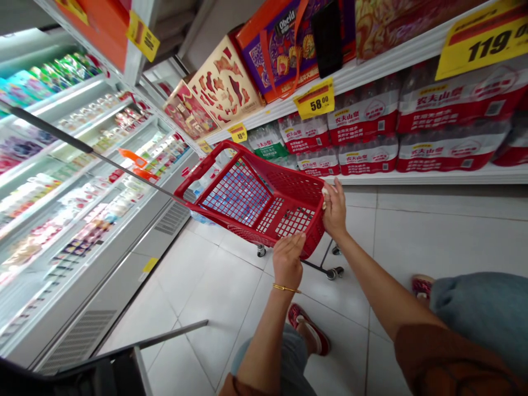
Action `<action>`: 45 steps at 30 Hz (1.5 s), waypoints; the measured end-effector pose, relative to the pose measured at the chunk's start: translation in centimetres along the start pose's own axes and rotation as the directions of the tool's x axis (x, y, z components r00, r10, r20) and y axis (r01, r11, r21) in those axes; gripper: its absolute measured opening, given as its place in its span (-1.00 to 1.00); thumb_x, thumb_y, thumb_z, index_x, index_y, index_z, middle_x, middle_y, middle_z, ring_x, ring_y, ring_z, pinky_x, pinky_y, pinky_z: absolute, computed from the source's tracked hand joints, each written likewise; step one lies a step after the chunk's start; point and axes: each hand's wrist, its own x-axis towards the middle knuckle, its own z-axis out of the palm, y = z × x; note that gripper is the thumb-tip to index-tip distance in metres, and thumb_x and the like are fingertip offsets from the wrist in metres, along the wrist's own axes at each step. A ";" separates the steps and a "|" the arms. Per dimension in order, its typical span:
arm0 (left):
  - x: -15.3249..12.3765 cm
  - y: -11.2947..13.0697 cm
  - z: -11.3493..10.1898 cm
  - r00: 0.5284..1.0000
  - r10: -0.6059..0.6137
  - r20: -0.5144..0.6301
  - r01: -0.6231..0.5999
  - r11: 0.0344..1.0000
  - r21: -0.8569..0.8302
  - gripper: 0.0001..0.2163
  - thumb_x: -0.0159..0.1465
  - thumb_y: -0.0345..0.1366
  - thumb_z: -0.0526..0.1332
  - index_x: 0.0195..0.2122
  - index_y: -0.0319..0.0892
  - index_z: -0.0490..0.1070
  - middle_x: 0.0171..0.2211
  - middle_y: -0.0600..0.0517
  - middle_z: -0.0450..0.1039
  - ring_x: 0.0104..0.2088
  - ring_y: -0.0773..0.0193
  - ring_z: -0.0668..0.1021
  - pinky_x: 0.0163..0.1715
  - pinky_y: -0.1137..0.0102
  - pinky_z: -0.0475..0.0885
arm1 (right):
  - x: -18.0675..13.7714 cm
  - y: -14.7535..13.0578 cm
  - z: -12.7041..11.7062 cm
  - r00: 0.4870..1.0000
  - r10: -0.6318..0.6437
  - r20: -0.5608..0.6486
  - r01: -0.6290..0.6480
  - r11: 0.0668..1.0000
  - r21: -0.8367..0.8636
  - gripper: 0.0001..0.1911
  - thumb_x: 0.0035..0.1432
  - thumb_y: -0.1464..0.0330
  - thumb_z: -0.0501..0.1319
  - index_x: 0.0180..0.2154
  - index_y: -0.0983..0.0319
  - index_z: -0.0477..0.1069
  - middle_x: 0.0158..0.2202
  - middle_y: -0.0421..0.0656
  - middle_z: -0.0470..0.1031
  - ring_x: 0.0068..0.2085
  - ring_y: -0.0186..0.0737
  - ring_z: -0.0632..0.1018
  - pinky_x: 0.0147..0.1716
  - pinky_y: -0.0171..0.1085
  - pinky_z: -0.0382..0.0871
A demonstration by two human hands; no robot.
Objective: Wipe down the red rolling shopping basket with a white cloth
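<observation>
A red plastic shopping basket (264,192) on a wheeled black frame stands in a shop aisle, tilted, with nothing visible inside. My left hand (287,257), a gold bangle on its wrist, grips the basket's near rim with curled fingers. My right hand (335,210) is closed on the rim's right corner. My feet in red patterned shoes stand on the tiles below.
An open chiller (74,181) with rows of packaged goods runs along the left. On the right, shelves (433,177) hold shrink-wrapped packs of bottled water (454,126), gift boxes (223,82) above, and yellow price tags. White floor tiles (206,286) lie between.
</observation>
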 end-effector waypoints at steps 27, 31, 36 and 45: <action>-0.9 -0.8 0.0 1.000 0.022 -0.014 -0.022 0.999 -0.025 -0.57 0.27 -0.56 -0.02 0.08 -0.17 0.44 -0.04 -0.12 0.59 -0.01 0.23 0.60 0.00 0.21 0.49 | -3.0 -4.0 -2.0 0.949 -0.255 0.185 0.234 0.964 0.130 -0.70 0.37 0.34 0.00 -0.07 0.16 0.50 0.03 -0.05 0.51 0.33 -0.08 0.26 0.32 0.17 0.18; -0.8 -0.8 -0.1 1.000 0.025 0.003 -0.025 0.999 -0.025 -0.54 0.26 -0.57 -0.03 0.12 -0.16 0.42 -0.02 -0.12 0.58 0.01 0.25 0.59 0.02 0.22 0.49 | -1.7 -3.2 -2.3 0.936 -0.266 0.231 0.244 0.962 0.120 -0.69 0.38 0.32 -0.01 -0.08 0.16 0.50 0.01 -0.05 0.52 0.28 -0.08 0.34 0.33 0.17 0.14; -0.7 -0.6 -0.3 1.000 0.030 0.004 -0.030 0.999 -0.014 -0.53 0.25 -0.58 -0.03 0.12 -0.17 0.41 -0.04 -0.12 0.59 0.01 0.24 0.59 0.01 0.22 0.49 | -0.9 -2.3 -2.3 0.933 -0.282 0.223 0.261 0.958 0.116 -0.69 0.38 0.32 0.00 -0.07 0.17 0.49 0.01 -0.04 0.51 0.19 -0.10 0.44 0.34 0.16 0.11; -0.4 -0.7 -1.2 0.994 0.065 0.092 -0.070 0.996 0.054 -0.60 0.29 -0.55 0.01 0.09 -0.17 0.42 -0.01 -0.13 0.57 0.00 0.21 0.60 -0.01 0.20 0.51 | 1.5 -1.4 -1.4 0.985 -0.149 0.083 0.139 0.983 0.117 -0.68 0.39 0.25 0.00 -0.02 0.15 0.48 0.10 -0.07 0.47 0.21 -0.14 0.43 0.36 0.10 0.07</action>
